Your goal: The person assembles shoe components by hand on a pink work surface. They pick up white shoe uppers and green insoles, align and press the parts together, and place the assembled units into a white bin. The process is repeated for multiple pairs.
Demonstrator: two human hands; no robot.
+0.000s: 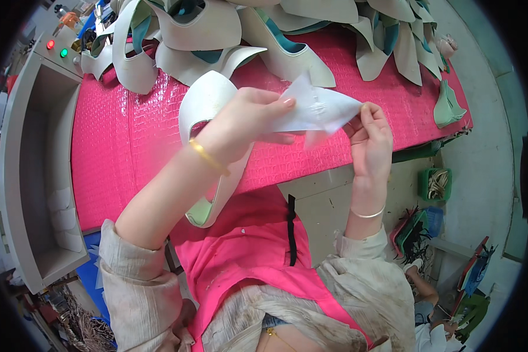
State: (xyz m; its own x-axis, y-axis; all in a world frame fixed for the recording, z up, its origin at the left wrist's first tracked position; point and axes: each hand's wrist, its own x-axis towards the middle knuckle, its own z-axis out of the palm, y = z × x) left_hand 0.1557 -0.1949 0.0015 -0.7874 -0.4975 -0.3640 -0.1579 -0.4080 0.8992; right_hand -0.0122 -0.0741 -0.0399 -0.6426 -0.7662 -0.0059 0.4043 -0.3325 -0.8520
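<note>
A thin white pointed piece (320, 108), like folded sheet or backing film, is stretched between my two hands above the pink table. My left hand (243, 120) grips its left end, thumb on top and a gold bangle at the wrist. At the right, my right hand (371, 135) pinches its pointed tip between thumb and fingers. Beneath my left forearm lies a white shoe upper (208, 94) with a pale green inside; its lower end (200, 216) reaches past the table's front edge. My left hand and forearm hide its middle.
White shoe uppers (199, 26) with teal linings pile along the back of the pink table (117, 152). Stacked pale green pieces (449, 105) sit at its right corner. A grey open cabinet (17, 170) stands left. Green basket (434, 183) is on the right; another person (431, 293) sits lower right.
</note>
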